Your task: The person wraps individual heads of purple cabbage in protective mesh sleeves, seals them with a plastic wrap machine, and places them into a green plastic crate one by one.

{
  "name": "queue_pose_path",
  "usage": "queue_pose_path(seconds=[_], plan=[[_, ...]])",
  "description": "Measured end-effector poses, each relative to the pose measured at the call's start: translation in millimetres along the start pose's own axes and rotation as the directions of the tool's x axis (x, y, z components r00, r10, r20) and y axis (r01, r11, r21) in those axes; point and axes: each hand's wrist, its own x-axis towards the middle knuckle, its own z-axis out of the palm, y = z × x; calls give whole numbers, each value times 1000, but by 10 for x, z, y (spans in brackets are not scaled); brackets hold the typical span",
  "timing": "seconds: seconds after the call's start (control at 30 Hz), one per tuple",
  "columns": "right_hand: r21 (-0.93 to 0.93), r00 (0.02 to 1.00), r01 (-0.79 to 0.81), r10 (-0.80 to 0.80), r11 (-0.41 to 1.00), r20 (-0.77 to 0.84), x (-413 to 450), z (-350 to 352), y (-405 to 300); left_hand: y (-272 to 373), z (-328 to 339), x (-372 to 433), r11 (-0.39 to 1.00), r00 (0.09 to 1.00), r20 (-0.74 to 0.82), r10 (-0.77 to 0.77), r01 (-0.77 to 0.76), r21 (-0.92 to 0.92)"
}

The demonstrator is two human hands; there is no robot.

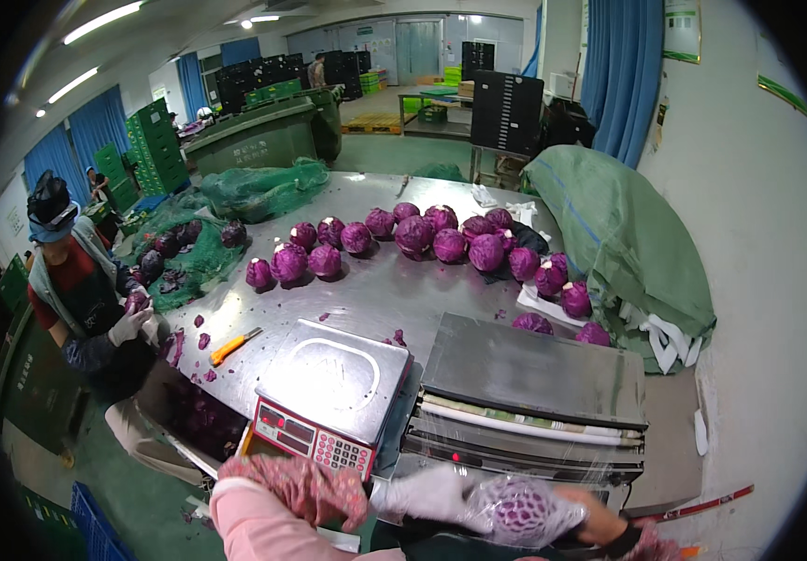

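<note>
Low in the view, a red cabbage (524, 512) in a white foam net and clear plastic film sits between my two hands. My left hand (428, 496), in a white glove and blurred, holds its left side. On the other side, my right hand (594, 517) grips it, with the fingers partly hidden by the film. Just beyond stands a film wrapping machine (529, 421) with a roll of clear film and a flat metal top plate (533, 368). A digital scale (333, 379) with a red-edged keypad is left of the machine, its steel pan bare.
Several unwrapped red cabbages (414, 235) stretch across the steel table (368, 301). An orange utility knife (235, 347) lies left of the scale, near leaf scraps. A co-worker (84, 294) holds a cabbage beside green netting (186, 263). A green woven sack (620, 238) slumps at right.
</note>
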Motion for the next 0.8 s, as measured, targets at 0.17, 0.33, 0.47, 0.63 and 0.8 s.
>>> queue_pose_path(seconds=[0.17, 0.33, 0.47, 0.63, 0.8], plan=[[777, 909, -301, 413, 553, 58, -435, 306, 385, -721, 666, 6, 483, 804, 475, -358, 595, -643], [250, 845, -454, 502, 855, -183, -570, 184, 288, -1043, 1020, -132, -291, 930, 350, 110, 367, -884], [-220, 900, -397, 331, 891, -283, -806, 127, 454, -1386, 987, -428, -431, 935, 350, -55, 294, -853], [-91, 665, -268, 116, 959, -737, -528, 363, 587, -781, 1057, -702, 503, 885, -13, -464, 252, -827], [63, 509, 2, 54, 998, -859, 239, 396, 514, -743, 1321, -664, 382, 690, -466, -555, -286, -879]])
